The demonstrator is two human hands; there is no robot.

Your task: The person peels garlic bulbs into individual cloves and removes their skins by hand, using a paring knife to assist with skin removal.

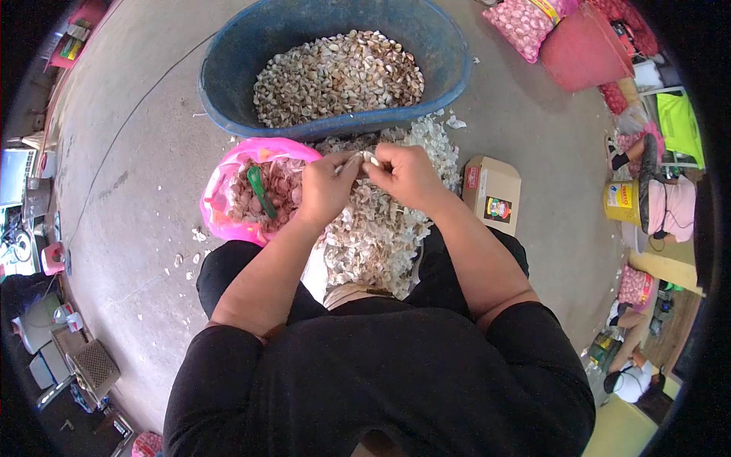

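Observation:
My left hand (329, 183) and my right hand (406, 177) meet in front of me, both closed with fingertips pinched around pale garlic (368, 158). Fingers cover much of it, so its full shape is hidden. Beneath them, a thick heap of garlic skins (377, 244) spreads between my legs. Left of my left hand sits a pink bag (217, 221) holding reddish garlic bulbs (285, 186), with a green-handled tool (261, 192) lying on top. Beyond my hands stands a large blue tub (335, 126) with many loose garlic cloves (339, 80) inside.
An open cardboard box (499, 183) lies right of the skins. Farther right are a red tub (582, 49), a net sack of garlic (521, 27), a yellow bucket (621, 202) and other seated people (670, 209). A dark cable (126, 126) crosses the concrete floor on the left.

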